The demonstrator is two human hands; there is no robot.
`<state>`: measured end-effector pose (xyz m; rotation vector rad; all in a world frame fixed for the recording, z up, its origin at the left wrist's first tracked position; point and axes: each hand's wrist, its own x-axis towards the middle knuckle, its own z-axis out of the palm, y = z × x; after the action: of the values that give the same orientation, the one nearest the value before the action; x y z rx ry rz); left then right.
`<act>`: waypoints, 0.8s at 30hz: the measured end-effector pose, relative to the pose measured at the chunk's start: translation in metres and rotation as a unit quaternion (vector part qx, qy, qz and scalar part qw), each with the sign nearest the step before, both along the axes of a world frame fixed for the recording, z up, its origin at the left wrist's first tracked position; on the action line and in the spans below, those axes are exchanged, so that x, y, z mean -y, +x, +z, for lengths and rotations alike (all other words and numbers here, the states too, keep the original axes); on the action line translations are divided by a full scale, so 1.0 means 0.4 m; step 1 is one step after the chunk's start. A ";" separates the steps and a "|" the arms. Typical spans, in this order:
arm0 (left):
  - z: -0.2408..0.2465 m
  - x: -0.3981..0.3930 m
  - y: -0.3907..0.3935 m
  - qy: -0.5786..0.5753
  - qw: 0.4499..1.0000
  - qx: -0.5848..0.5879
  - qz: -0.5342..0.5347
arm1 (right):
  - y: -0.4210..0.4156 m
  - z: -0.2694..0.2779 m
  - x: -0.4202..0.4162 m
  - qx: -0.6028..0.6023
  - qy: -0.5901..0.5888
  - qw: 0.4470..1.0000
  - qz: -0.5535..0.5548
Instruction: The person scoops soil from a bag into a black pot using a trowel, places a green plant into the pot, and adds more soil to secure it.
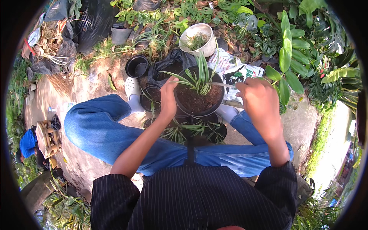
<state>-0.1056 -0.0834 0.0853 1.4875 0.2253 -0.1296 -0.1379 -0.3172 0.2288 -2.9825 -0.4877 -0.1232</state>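
A black plastic pot [216,107] of brown soil stands in front of me, with a green-and-white striped spider plant [198,80] in it. My left hand [169,96] grips the pot's left rim. In my right hand [260,100] is a thin, flat metal tool [220,84], its handle hidden by my fingers. The tool's far end reaches over the pot's right rim to the base of the leaves. Smaller black pots with spider plants [178,131] sit nearer to me, between my legs.
An empty black pot [137,66] and a soil-filled pot [150,97] stand left. Behind are a black plastic bag of soil [168,70], a white bucket [198,37] with a plant, and a printed white sack [244,72]. A bamboo stool [49,139] is far left.
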 end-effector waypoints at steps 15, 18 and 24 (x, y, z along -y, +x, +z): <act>-0.050 -0.006 -0.001 -0.035 0.995 -0.042 0.085 | -0.094 -0.043 -0.096 -0.142 -0.005 0.987 -0.080; -0.051 -0.006 0.000 -0.059 0.991 -0.068 0.094 | -0.093 -0.029 -0.082 -0.152 0.008 0.986 -0.070; -0.114 -0.019 0.001 -0.100 0.987 -0.084 0.094 | -0.088 -0.006 -0.072 -0.162 0.014 0.985 -0.063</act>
<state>-0.1052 -0.0758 0.0396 1.2494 0.4739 -0.1229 -0.1729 -0.2885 0.2266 -2.9204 -0.2565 0.3373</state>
